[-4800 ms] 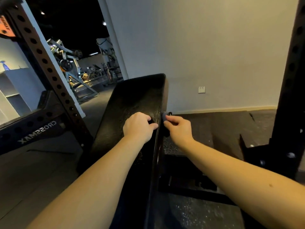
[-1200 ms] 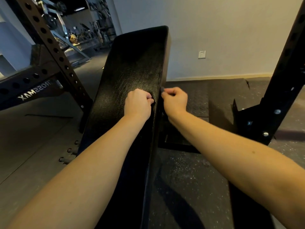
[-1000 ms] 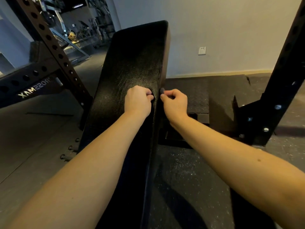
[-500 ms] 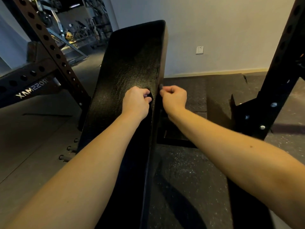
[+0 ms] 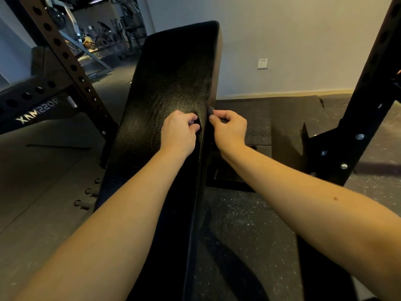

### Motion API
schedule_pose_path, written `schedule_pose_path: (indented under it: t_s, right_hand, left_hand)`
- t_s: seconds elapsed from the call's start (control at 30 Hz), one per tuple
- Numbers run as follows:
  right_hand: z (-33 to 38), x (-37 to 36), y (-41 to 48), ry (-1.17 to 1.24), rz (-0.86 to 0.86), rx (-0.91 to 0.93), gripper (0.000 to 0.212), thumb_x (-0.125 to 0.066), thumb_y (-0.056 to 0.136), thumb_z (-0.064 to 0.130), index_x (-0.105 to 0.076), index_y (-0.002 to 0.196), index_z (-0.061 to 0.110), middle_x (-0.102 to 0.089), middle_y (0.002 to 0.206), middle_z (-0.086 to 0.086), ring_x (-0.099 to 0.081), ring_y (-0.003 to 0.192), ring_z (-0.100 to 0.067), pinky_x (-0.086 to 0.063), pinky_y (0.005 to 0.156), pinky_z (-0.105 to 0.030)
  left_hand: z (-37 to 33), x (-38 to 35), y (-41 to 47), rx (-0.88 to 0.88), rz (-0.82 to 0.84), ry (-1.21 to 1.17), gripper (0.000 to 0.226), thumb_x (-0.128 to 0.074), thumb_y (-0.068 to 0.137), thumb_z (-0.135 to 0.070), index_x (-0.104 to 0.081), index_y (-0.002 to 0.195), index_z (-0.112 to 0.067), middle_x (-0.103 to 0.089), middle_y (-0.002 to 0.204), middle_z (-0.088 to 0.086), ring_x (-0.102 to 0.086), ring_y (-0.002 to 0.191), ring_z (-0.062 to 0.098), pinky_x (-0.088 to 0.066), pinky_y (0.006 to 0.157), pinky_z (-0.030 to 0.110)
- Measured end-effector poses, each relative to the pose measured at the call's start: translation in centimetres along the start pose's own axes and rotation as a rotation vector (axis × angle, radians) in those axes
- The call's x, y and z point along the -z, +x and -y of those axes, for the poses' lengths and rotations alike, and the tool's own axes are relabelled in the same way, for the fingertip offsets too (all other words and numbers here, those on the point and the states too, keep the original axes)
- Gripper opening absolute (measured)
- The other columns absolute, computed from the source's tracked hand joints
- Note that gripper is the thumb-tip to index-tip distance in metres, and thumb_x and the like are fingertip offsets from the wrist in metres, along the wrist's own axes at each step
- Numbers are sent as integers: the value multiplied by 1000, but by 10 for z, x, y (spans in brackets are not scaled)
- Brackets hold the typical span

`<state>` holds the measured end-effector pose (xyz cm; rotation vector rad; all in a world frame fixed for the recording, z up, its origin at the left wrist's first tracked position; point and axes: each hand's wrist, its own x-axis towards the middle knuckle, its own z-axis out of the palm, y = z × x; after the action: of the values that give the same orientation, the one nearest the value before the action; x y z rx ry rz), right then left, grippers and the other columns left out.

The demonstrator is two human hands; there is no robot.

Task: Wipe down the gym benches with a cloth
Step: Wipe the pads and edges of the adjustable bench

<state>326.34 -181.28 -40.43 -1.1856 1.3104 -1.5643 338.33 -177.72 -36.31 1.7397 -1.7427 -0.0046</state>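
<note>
Dim overall. Soft warm light is washing the wall (image 5: 303,40) & both forearms (image 5: 314,203); source is sitting out of frame. Bench pad (image 5: 173,83) is reading near-black, w/ a faint speckled sheen glinting mid-pad. Arm shadows are falling soft on the floor (image 5: 238,213). Bkgd gym top left is looking murky & noisy. Wide-angle lens is bowing the rack upright (image 5: 71,68). Cloth (image 5: 210,110) is barely showing.

Pale wall (image 5: 303,29), wall socket (image 5: 262,63), dark rubber floor (image 5: 249,224)

Left hand (image 5: 179,131) on bench (image 5: 173,72); right hand (image 5: 230,129) alongside, cloth (image 5: 210,110) seemingly between fingers (image 5: 219,118).
</note>
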Motion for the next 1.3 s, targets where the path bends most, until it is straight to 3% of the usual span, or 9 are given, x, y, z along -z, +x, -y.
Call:
schedule_pose_path:
  t_s: [0.1, 0.2, 0.3, 0.43, 0.77, 0.93, 1.07, 1.2, 1.3]
  right_hand:
    - [-17, 16, -49, -42, 80, -1, 12, -76, 89, 15, -75, 102, 15, -71, 100, 8, -66, 93, -3, -52, 87, -20]
    - [-25, 26, -64, -47, 148, -28, 11, -77, 88, 13, -77, 98, 17, -74, 95, 7, -69, 90, -4, -56, 87, -24]
    - [-3, 11, -21, 2, 57, -15, 13, -77, 86, 9, -79, 97, 16, -76, 93, 4, -70, 89, -9, -57, 90, -30]
    - [20, -6, 24, 63, -65, -38, 11, -76, 87, 10, -79, 97, 14, -74, 89, 5, -68, 86, -8, -55, 84, -27]
    - [-32, 33, -93, 1, 178, -38, 23, -72, 92, 12, -74, 113, 21, -70, 111, 9, -64, 105, 0, -50, 94, -16]
    - [-19, 26, -63, 5, 143, -115, 19, -77, 84, 3, -77, 95, 18, -75, 94, 2, -72, 85, -10, -61, 83, -30]
    - [13, 12, -20, 98, 57, -41, 21, -70, 87, -3, -76, 99, 13, -72, 85, 3, -65, 65, 7, -51, 63, -13]
    - [-1, 7, -37, 62, 65, -15, 20, -67, 91, 4, -73, 101, 21, -71, 96, 6, -64, 80, 8, -49, 72, -14]
    - [-26, 14, -76, -12, 94, -21, 19, -70, 91, 10, -70, 102, 25, -69, 110, 3, -64, 98, -4, -47, 82, -11]
  left_hand:
    - [1, -1, 0, 2, -5, -10, 30, -68, 96, -17, -71, 126, -16, -64, 118, 3, -61, 108, 20, -51, 99, 41]
    - [1, -2, -1, -1, -4, -7, 29, -67, 97, -17, -71, 126, -16, -63, 118, 4, -61, 109, 21, -51, 100, 41]
    - [1, -1, 0, -7, -5, -7, 30, -67, 97, -17, -71, 126, -15, -63, 118, 4, -61, 109, 21, -50, 99, 40]
    - [-3, -5, -7, -19, -21, 41, 32, -65, 98, -16, -68, 130, -17, -60, 125, 5, -59, 113, 22, -50, 101, 39]
    - [-1, -1, -13, -15, 8, -6, 39, -65, 97, -10, -64, 136, -15, -56, 131, 3, -55, 120, 20, -47, 105, 36]
    - [-3, 17, -38, -3, 34, -2, 33, -74, 91, -16, -71, 123, -21, -59, 116, -1, -59, 110, 19, -52, 99, 42]
    - [1, 26, -68, 116, 80, 30, 11, -78, 88, -29, -77, 98, -24, -70, 93, -4, -65, 91, 18, -55, 86, 40]
    - [8, 24, -81, 84, 82, 53, 27, -80, 86, -29, -78, 112, -20, -73, 109, 1, -67, 101, 22, -53, 93, 39]
    - [9, 20, -83, 64, 50, 64, 30, -79, 88, -27, -77, 116, -17, -72, 112, 3, -66, 104, 22, -51, 95, 37]
